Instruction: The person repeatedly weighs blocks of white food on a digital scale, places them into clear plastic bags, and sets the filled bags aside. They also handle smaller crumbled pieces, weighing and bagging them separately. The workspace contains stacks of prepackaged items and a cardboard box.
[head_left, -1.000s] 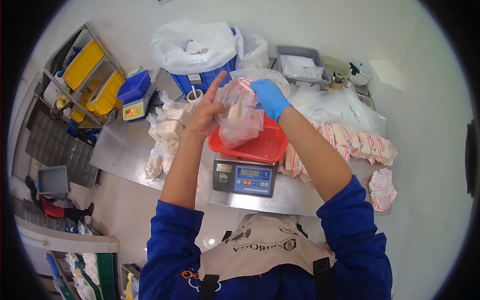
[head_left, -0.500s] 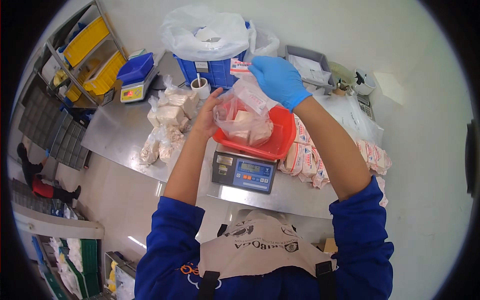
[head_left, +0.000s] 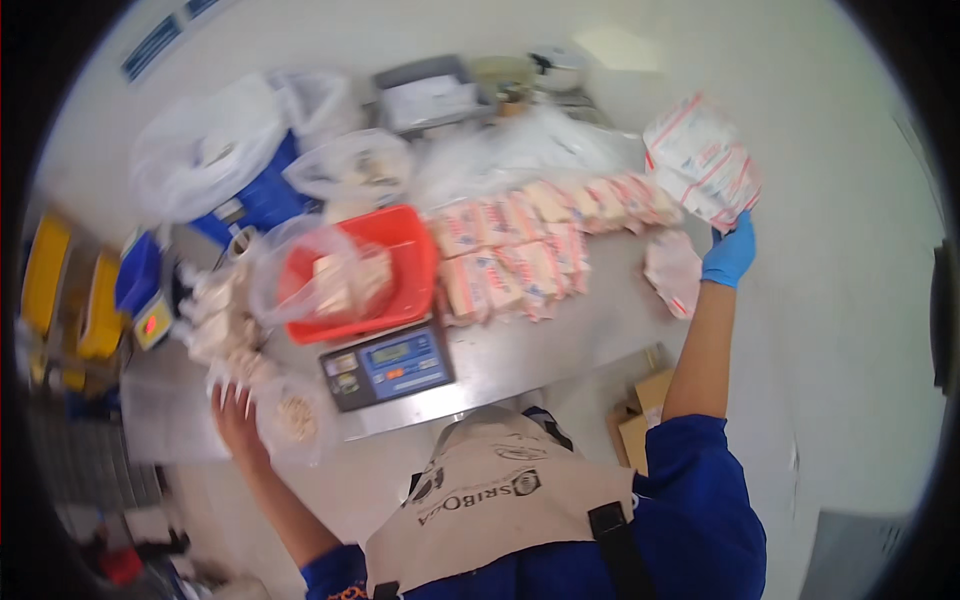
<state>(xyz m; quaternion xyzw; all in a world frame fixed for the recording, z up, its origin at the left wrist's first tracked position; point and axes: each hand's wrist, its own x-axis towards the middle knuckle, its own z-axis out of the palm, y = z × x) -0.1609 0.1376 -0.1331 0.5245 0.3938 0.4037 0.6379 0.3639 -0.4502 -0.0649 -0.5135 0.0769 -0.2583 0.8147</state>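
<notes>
My right hand [head_left: 731, 256], in a blue glove, is raised beyond the table's right end. Its fingers are closed on the lower edge of a white printed plastic bag [head_left: 703, 165] with red stripes. My bare left hand [head_left: 236, 418] has its fingers apart at the table's front left, beside a clear bag of small pale pieces [head_left: 297, 418]; blur hides whether they touch. Between my hands, a red basin [head_left: 412, 240] sits on a scale [head_left: 388, 365]. Inside it, an open clear bag [head_left: 300, 265] surrounds pale blocks [head_left: 352, 280].
Several red-and-white wrapped packs [head_left: 500, 255] lie in rows right of the basin. One pack [head_left: 672, 272] sits apart near the table's right end. Behind are clear plastic bags [head_left: 530, 150], a grey tray [head_left: 430, 95] and a blue crate [head_left: 270, 190]. Bagged pale blocks [head_left: 220, 320] stand at left.
The view has turned rightward. My right hand has left the basin and now holds a printed bag far right. My left hand has let go of the clear bag and moved left and nearer.
</notes>
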